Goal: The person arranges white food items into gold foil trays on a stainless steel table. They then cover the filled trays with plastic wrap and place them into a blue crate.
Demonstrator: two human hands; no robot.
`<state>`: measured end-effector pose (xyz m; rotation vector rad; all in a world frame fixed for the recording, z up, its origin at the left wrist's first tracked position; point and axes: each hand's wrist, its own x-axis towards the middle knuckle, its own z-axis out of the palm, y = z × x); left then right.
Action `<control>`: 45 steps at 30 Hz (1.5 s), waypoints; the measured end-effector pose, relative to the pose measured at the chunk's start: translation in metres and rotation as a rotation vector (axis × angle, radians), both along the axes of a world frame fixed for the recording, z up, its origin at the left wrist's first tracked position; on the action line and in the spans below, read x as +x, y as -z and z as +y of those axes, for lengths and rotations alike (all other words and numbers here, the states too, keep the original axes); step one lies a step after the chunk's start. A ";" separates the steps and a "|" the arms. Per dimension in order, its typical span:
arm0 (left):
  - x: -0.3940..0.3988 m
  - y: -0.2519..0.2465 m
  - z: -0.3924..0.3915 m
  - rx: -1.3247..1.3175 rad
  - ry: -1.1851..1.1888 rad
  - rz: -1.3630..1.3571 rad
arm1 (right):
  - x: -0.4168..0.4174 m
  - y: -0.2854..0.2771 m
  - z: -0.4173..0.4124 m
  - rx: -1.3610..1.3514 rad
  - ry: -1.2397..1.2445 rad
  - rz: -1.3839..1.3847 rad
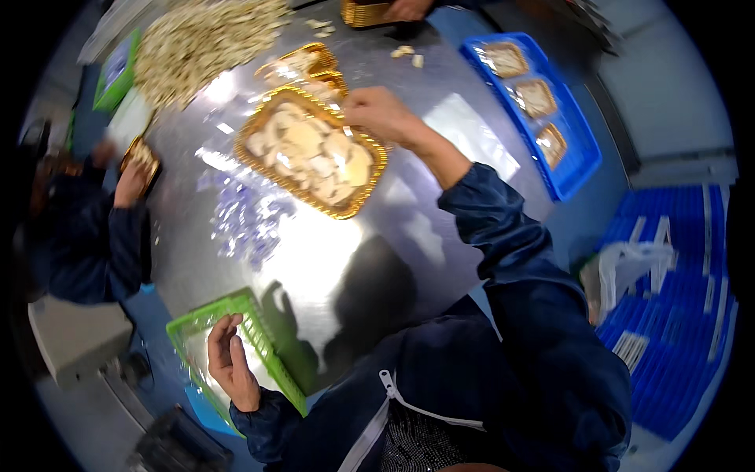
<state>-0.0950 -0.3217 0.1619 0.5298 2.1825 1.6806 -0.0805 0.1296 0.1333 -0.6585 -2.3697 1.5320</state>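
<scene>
A gold plastic tray (370, 190) of pale dried slices (309, 141) is tilted above the steel table, with glossy transparent film glinting around it. At its upper right rim my right hand (380, 115) is closed; whether the fingertips pinch the rim or the film is hidden. My left hand (233, 363) hovers over a green plastic basket (259, 330) holding transparent plastic film or bags, thumb and fingers apart and nothing visible between them. Just beyond the tilted tray are two more gold trays (330, 59) with slices, partly covered by shiny film.
Small purple-and-clear packets (245, 218) lie on the steel table (183, 248). A heap of slices (206, 44) is at the far left. A blue crate (569, 177) holds three filled trays. Co-workers' hands (133, 183) are at the left and far edge. Blue crates (666, 307) stand at right.
</scene>
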 end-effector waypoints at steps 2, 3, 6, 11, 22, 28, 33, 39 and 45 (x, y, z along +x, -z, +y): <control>0.002 -0.001 0.030 0.008 0.100 -0.024 | 0.084 0.008 0.058 -0.056 0.121 0.007; 0.001 -0.002 0.043 0.003 0.141 -0.029 | 0.126 0.010 0.081 -0.061 0.212 0.013; 0.006 -0.003 0.085 -0.015 0.220 -0.025 | 0.244 0.012 0.138 -0.109 0.561 0.032; 0.027 0.004 0.146 -0.023 0.293 -0.060 | 0.408 0.027 0.226 -0.043 1.188 0.098; 0.088 -0.006 0.257 -0.136 0.351 -0.089 | 0.527 0.181 0.338 -0.170 1.797 -0.126; 0.111 -0.013 0.294 -0.162 0.366 -0.070 | 0.548 0.247 0.364 -0.195 1.713 -0.312; 0.130 -0.019 0.314 -0.202 0.327 -0.085 | 0.540 0.266 0.362 -0.208 1.408 -0.478; 0.141 -0.025 0.310 -0.215 0.240 -0.090 | 0.515 0.255 0.341 -0.491 1.337 -0.178; 0.128 0.011 0.297 -0.225 0.186 -0.095 | 0.561 0.261 0.348 -0.707 1.204 -0.109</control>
